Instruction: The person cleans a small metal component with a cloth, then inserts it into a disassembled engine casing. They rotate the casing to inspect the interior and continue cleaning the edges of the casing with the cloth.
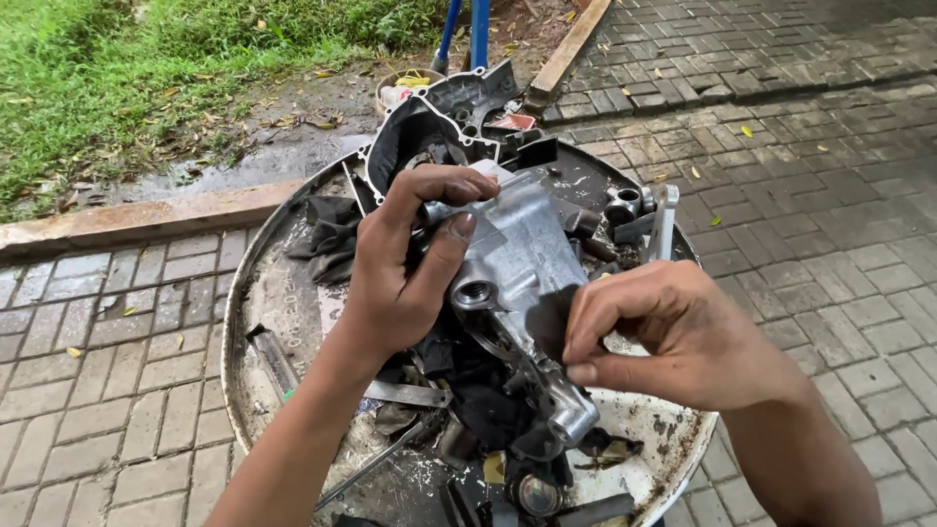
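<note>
— What are the hands doing?
— The left hand (410, 263) is gripping the silver engine part (517, 263) above the round tray (244, 322). The right hand (664, 337) is pinching a dark rag (547, 317) on it.
— Any tip?
— Keep holding tight while rubbing gently.

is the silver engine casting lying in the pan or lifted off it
Lifted: the left hand and right hand hold the silver casting above the round pan.

a round tray (256, 293) is centred in the frame, with a casting (517, 263) held above its middle between the left hand (400, 263) and right hand (673, 337). an engine cover (439, 117) is set at the tray's upper edge, a rag (327, 234) left of centre.
</note>
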